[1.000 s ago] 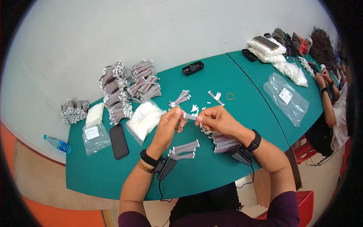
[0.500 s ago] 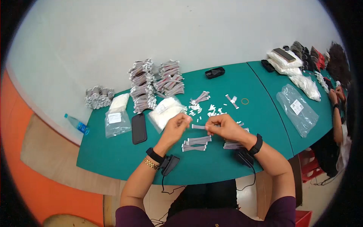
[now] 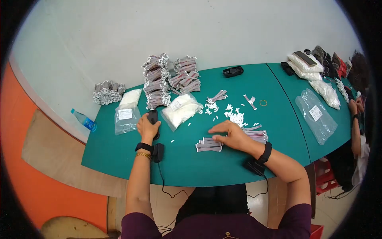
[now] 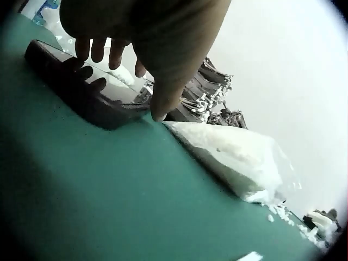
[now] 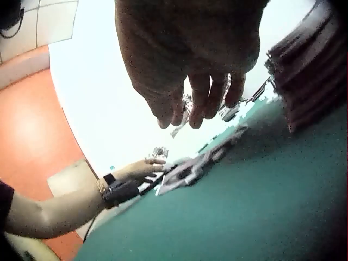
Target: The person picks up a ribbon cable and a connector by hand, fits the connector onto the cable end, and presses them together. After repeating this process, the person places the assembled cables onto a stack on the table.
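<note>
My left hand (image 3: 148, 128) is over a dark phone (image 3: 152, 116) lying on the green table, fingers spread. In the left wrist view, the fingers (image 4: 115, 54) hang just above the phone's glossy screen (image 4: 117, 81), which mirrors them, with the thumb by its near end. My right hand (image 3: 232, 136) hovers with loosely bent fingers beside a small stack of short grey ribbon cables (image 3: 209, 148) with white ends. Nothing shows between its fingers in the right wrist view. A larger bundle of ribbon cables (image 3: 258, 135) lies partly behind this hand.
Loose white connector pieces (image 3: 235, 117) are scattered beyond the right hand. A bag of white pieces (image 3: 181, 109) lies right of the phone. Tied cable bundles (image 3: 156, 81) are piled by the wall, a bottle (image 3: 84, 120) at the left edge. Another person's arm (image 3: 355, 123) is at far right.
My left hand has moved left from near the right hand to the phone. The ribbon cable that my right hand pinched is out of its fingers. The head view has shifted.
</note>
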Available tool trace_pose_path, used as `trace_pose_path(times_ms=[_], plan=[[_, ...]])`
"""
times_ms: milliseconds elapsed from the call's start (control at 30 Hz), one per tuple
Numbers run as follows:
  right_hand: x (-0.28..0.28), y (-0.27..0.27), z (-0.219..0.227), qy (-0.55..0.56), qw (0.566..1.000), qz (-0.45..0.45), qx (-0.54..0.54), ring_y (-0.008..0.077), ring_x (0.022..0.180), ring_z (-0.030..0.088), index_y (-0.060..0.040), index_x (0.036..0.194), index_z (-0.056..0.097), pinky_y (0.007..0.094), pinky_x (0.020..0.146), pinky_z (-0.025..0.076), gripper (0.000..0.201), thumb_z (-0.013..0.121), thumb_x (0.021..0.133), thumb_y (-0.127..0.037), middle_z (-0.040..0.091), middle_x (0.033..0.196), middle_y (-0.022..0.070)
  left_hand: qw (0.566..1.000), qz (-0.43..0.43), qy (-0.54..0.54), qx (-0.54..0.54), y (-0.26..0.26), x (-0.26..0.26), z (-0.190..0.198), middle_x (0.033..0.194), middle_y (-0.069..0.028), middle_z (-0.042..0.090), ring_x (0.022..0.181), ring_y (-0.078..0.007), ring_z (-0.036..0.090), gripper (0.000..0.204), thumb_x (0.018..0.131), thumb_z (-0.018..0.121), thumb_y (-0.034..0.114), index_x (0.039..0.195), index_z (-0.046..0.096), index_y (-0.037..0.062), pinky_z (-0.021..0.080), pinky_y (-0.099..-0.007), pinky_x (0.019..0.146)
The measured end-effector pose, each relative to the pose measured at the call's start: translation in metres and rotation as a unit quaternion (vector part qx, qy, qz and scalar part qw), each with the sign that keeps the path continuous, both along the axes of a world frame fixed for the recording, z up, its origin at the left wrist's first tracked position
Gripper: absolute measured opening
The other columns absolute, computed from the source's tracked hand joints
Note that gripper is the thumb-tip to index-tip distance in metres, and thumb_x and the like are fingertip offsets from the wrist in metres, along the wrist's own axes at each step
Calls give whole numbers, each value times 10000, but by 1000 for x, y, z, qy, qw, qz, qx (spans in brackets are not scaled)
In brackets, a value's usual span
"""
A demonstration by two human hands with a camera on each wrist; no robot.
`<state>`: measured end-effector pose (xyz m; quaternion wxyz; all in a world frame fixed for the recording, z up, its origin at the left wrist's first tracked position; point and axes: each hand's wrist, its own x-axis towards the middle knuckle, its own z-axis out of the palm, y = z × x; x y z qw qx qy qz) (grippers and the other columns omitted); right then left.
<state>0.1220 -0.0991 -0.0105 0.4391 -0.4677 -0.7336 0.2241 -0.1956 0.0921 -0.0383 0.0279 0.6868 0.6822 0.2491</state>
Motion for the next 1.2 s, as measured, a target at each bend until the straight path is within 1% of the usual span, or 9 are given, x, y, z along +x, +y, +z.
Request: trace_pose_path(times_ms=[233,333,467,500,700,867,967,1067,1200], plan=[[26,-6,41,105,992,-60,-45,185,711,600,-30,920,679,295,665,469,156,622,814,-129,669,832,110,999,20,14,-31,5,-1,-5,1301,-169,407,1159,-402,389,755,646,693,331,1310,378,157,327,-497,967],[43,-10,58,62,983,-67,-160,109,728,566,-16,924,677,255,671,462,152,625,839,-131,656,816,63,999,36,11,-33,6,3,-5,1325,-168,377,1173,-408,370,752,650,685,314,1317,368,174,296,-501,987],[63,-9,65,-14,988,-91,-128,95,689,557,8,908,671,264,627,461,166,614,852,-137,660,776,61,997,60,28,-42,1,14,3,1328,-164,367,1173,-417,361,742,665,667,310,1325,353,183,271,-511,991],[66,-10,63,-29,987,-104,-117,257,620,608,-15,855,678,324,572,459,167,624,799,-163,647,741,162,996,67,31,-43,-2,16,5,1327,-163,368,1172,-419,362,741,668,663,310,1327,348,183,268,-514,990],[91,-22,43,-200,963,-93,-156,314,669,609,-66,826,686,383,599,467,139,633,755,-172,645,735,141,995,85,28,-48,-3,21,7,1338,-159,354,1175,-430,355,755,675,657,307,1342,325,185,270,-538,973],[101,-24,46,-238,947,-80,-203,309,694,616,-68,780,667,394,611,464,121,650,727,-176,644,731,132,996,59,35,-54,-17,24,22,1332,-146,373,1178,-407,377,790,666,704,372,1332,342,154,317,-519,951],[102,-22,43,-248,941,-63,-221,303,695,616,-72,770,661,388,612,463,107,655,716,-165,642,721,128,976,-185,-7,117,-10,24,16,1198,-162,501,1102,-346,470,632,688,704,342,1213,481,70,370,-410,936],[102,-21,44,-239,944,-55,-223,301,695,617,-77,777,660,381,610,464,89,641,710,-132,641,722,127,934,-291,-132,162,-33,72,35,1061,-119,575,931,-237,532,394,734,677,142,1103,571,49,422,-318,812],[112,-19,31,-227,959,-29,-169,300,685,613,-56,790,643,372,599,461,96,633,713,-112,635,712,131,873,-414,-244,-82,-68,134,52,952,-27,615,841,-117,558,228,793,634,122,1013,620,62,448,-261,706]])
